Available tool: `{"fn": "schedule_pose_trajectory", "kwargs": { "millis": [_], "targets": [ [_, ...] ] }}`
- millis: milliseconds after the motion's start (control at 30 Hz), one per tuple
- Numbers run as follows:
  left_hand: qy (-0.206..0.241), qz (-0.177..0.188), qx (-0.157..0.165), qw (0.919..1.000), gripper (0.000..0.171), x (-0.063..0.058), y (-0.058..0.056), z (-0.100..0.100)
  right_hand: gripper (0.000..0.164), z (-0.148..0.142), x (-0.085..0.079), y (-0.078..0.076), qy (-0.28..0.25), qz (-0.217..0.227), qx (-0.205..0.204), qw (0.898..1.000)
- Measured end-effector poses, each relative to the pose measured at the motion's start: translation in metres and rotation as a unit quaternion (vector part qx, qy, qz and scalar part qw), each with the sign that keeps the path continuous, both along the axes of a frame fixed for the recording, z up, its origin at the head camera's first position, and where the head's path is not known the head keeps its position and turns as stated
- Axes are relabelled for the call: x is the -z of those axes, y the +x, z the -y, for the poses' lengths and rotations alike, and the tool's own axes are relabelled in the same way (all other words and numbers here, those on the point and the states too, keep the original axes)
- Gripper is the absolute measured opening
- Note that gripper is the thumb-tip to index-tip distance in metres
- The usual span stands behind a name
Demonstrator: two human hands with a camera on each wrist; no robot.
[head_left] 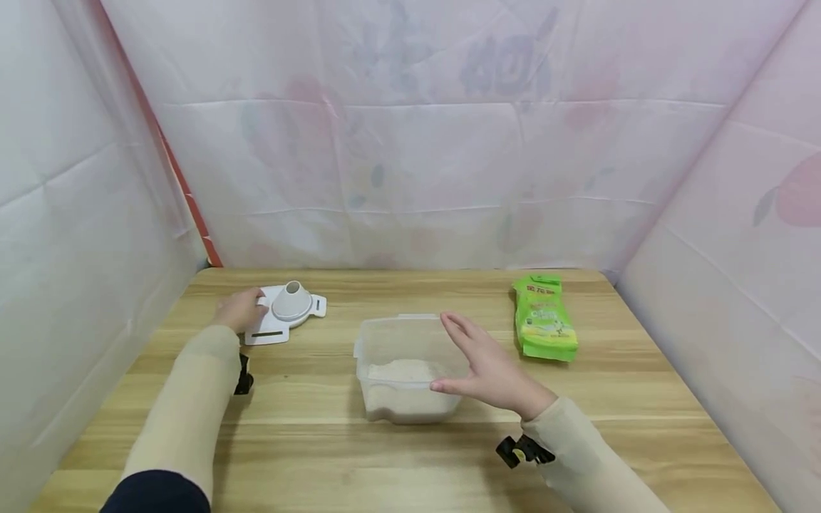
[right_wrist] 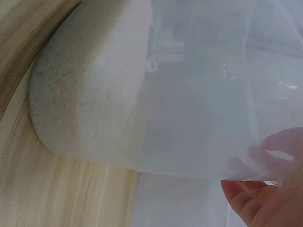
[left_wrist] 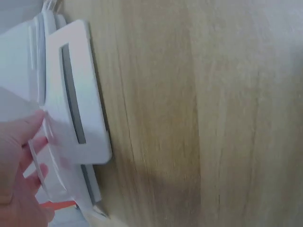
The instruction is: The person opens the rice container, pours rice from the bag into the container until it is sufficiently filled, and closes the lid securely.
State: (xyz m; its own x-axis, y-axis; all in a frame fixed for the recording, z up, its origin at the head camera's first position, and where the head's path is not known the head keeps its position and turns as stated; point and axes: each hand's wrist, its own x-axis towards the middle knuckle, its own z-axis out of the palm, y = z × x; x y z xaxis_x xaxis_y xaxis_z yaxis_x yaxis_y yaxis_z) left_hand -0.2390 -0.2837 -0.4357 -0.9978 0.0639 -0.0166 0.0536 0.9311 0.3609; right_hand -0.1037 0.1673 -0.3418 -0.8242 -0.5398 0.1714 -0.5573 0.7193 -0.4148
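Note:
At the left of the table lies a white plastic lid (head_left: 269, 329) with slotted side flaps and a cone-shaped spout (head_left: 292, 301) on top. My left hand (head_left: 239, 311) pinches its left edge; the left wrist view shows the thumb and fingers at a flap of the lid (left_wrist: 78, 94). A clear plastic box (head_left: 378, 342) stands at the middle, part filled with fine white grains (head_left: 403, 370). My right hand (head_left: 490, 370) is at the box's right side, thumb and straight fingers spread about its rim. Its fingertips (right_wrist: 236, 194) show beside the box wall (right_wrist: 199, 118) in the right wrist view.
A bright green packet (head_left: 544, 320) lies on the right of the wooden table (head_left: 308, 456). Pale printed sheets (head_left: 423, 157) hang as walls behind and on both sides. Black straps with camera mounts (head_left: 522, 452) sit on the wrists.

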Motion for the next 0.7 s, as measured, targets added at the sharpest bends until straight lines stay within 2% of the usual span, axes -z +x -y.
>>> {"fn": "schedule_pose_trajectory", "kwargs": {
  "millis": [133,300,567,700],
  "targets": [
    [0.028,0.0,0.013,0.9995,0.028,-0.003,0.002,0.004,0.103,0.0,0.0,0.001,0.004,0.004,-0.001,1.0],
    [0.04,-0.05,0.039,0.9972,0.023,-0.013,0.0,0.011,0.103,0.002,0.0,-0.001,0.008,0.0,-0.002,1.0],
    [0.043,-0.08,0.075,0.9931,0.02,-0.047,0.008,0.016,0.103,0.003,-0.001,-0.005,0.008,0.006,-0.001,1.0],
    [0.031,-0.09,0.08,0.9923,0.023,-0.066,0.014,0.017,0.102,0.003,-0.001,-0.006,0.004,0.007,-0.002,1.0]
  ]
}}
